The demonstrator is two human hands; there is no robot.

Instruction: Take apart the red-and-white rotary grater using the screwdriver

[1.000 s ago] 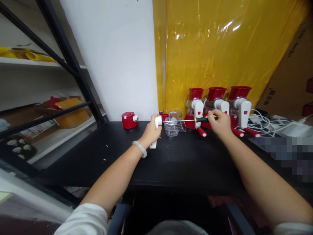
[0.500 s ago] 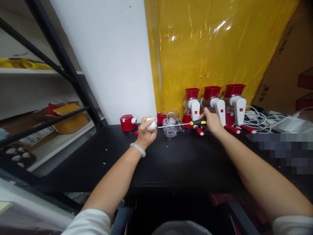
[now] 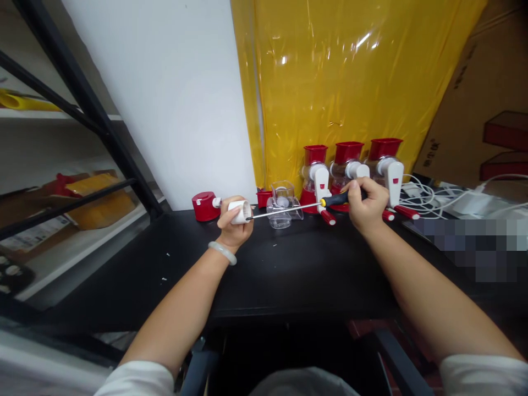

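My left hand (image 3: 236,226) is closed around a white hollow cylindrical part (image 3: 239,212), its open end facing right. In my right hand (image 3: 368,204) is a screwdriver (image 3: 289,209) with a black and yellow handle, its fingers wrapped round the grip. The long shaft runs left, and its tip is at the rim of the white part; whether it touches a screw I cannot tell. Behind the shaft stands a clear plastic housing (image 3: 280,221). A red round base (image 3: 205,207) with a white knob sits left of my left hand.
Several red and white rotary graters (image 3: 315,179) with crank handles stand along the back of the black table (image 3: 284,275). White cables (image 3: 429,198) lie at the right. A white panel (image 3: 165,110) and yellow wrapping (image 3: 350,77) rise behind; a shelf rack (image 3: 119,148) stands left.
The white part has turned so its open end shows more. My right hand has gone from a fingertip hold to a fuller grip on the screwdriver handle. The view has shifted slightly.
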